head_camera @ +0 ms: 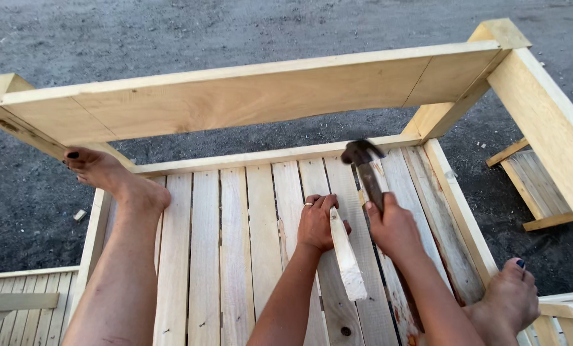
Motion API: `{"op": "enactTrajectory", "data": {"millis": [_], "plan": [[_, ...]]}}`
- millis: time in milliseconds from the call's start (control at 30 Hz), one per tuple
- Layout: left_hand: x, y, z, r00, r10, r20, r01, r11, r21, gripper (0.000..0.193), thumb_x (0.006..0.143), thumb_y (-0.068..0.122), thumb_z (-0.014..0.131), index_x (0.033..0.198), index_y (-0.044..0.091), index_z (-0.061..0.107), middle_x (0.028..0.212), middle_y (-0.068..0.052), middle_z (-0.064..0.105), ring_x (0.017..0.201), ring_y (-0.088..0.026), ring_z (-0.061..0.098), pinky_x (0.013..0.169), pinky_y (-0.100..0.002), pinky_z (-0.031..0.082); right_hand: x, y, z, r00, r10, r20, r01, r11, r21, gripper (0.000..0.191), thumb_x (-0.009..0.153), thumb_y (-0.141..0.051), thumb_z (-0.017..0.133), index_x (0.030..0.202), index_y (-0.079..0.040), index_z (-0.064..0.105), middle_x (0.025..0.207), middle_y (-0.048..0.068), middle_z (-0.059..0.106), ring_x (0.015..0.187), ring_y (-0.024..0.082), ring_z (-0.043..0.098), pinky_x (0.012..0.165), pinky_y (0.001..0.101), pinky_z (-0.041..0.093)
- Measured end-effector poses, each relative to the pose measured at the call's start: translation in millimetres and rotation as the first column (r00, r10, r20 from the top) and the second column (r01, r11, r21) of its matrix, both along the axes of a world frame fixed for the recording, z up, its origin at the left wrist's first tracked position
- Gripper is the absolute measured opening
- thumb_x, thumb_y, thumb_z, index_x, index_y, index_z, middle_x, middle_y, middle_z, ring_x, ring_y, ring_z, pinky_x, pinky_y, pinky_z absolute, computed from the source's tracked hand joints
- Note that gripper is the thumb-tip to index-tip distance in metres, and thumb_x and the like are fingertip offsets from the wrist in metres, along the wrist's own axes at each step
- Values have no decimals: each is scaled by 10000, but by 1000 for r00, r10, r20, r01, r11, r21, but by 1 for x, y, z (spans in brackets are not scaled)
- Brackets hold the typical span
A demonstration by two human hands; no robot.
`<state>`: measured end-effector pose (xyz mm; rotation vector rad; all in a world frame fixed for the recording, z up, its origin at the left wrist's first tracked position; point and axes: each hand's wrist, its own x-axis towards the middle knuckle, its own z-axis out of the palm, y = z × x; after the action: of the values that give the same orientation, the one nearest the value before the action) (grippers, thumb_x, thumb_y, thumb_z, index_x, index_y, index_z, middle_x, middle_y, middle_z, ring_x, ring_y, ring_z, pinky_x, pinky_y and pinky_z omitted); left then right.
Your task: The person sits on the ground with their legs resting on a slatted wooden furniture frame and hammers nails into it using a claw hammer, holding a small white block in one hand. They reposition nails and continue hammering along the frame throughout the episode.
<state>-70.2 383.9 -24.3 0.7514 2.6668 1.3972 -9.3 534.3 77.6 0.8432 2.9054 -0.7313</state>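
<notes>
Gripping one hammer (pixel 365 172), right hand (pixel 392 225); left hand (pixel 317 222) steadies one wooden strip (pixel 347 255)

No pkgs, labels, signs or screens in view, only bare wood & gravel

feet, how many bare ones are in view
2: the left foot rests on the crate's left rail; the right foot sits at the lower right, by the right rail.
</notes>
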Motion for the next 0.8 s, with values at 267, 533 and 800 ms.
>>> {"op": "enactTrajectory", "data": {"millis": [267,533,800], "plan": [[-1,-2,-3,999,-3,-46,5,999,38,472,658,281,765,1047,83,587,1063,-133,695,1119,-410,554,958,-485,462,-28,-20,-17,993,51,-111,-48,999,24,396,993,-394,565,1077,-7,559,870,304,704,871,530,677,778,604,524],[-1,-3,-3,999,-3,-45,4,1000,19,467,652,273,785,1034,82,596,1031,-120,690,1097,-390,571,998,-473,458,-11,5,7,994,-27,-108,22,999,-46,405,997,-403,544,1100,-11,546,886,300,717,893,513,690,800,588,537],[0,-7,-5,998,31,46,-38,987,157,475,662,191,800,1065,84,572,1058,-137,693,1122,-395,576,939,-464,505,-48,-7,-37,998,35,-45,-36,999,-36,419,993,-362,594,1068,48,551,868,327,682,855,523,679,791,587,542]]}}
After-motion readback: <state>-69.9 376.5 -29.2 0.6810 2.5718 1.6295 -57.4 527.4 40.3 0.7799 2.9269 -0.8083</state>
